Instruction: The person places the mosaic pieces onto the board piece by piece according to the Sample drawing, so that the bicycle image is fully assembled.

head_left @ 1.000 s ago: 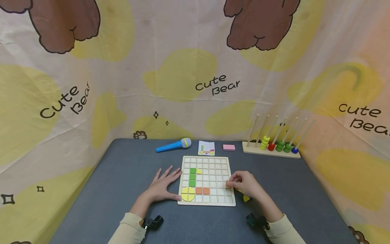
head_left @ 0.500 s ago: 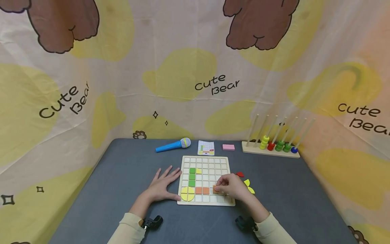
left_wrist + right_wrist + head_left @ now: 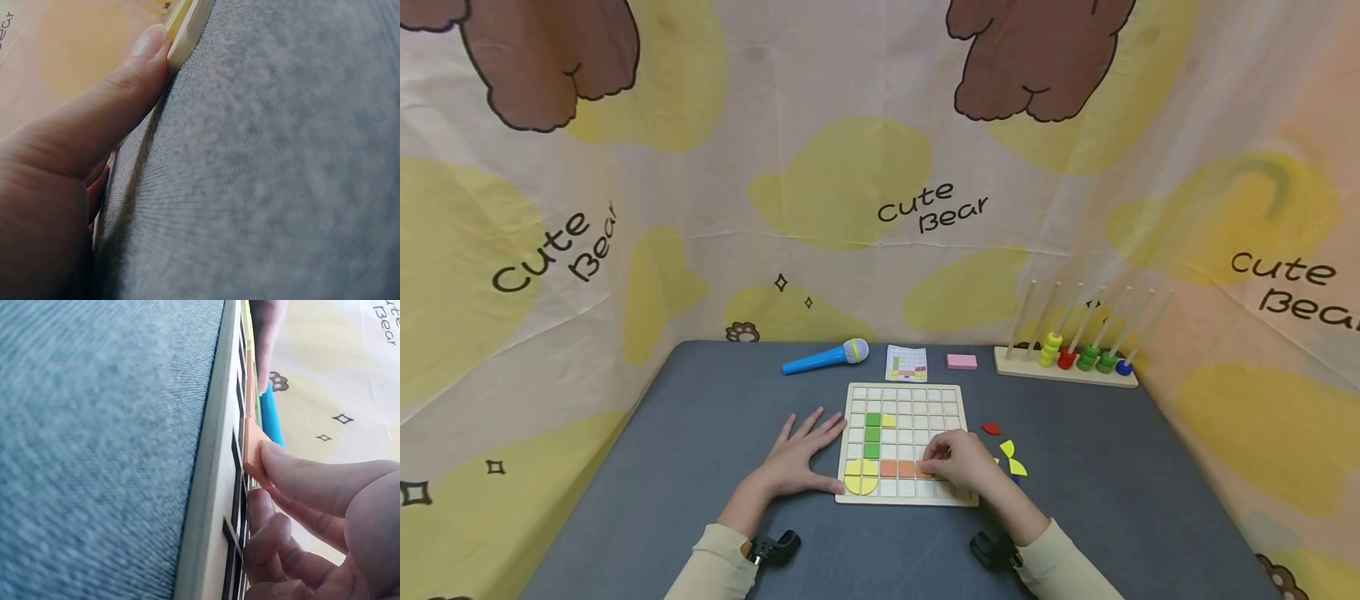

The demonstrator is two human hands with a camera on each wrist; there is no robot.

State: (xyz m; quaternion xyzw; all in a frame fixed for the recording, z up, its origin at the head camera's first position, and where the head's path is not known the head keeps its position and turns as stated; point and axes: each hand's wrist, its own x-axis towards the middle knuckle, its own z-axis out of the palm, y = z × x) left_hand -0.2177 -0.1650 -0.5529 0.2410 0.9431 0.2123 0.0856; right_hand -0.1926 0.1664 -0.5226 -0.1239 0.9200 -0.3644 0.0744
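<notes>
A wooden grid board [image 3: 914, 443] lies on the table. My left hand [image 3: 801, 458] spreads its straight fingers along the board's left edge, and the thumb touches the near-left corner. Over the board's right half, my right hand [image 3: 961, 458] pinches an orange square tile [image 3: 255, 452] between thumb and fingers. That tile is tilted against the grid, right beside two orange tiles [image 3: 897, 469] set in a row. Green tiles [image 3: 872, 435] stand in a column, with a yellow tile [image 3: 888, 421] by the top one. Yellow quarter-round tiles [image 3: 861, 477] form a circle at the near-left corner.
Right of the board lie a red piece [image 3: 991, 428] and yellow pieces [image 3: 1016, 467]; a blue one is partly hidden. Behind it are a blue toy microphone [image 3: 824, 357], a pattern card [image 3: 906, 364], a pink block [image 3: 961, 362] and a bead rack [image 3: 1066, 367].
My right hand has moved left from the board's right edge, carrying the orange tile up to the orange row. Loose pieces on the right are uncovered. My left hand has stayed put.
</notes>
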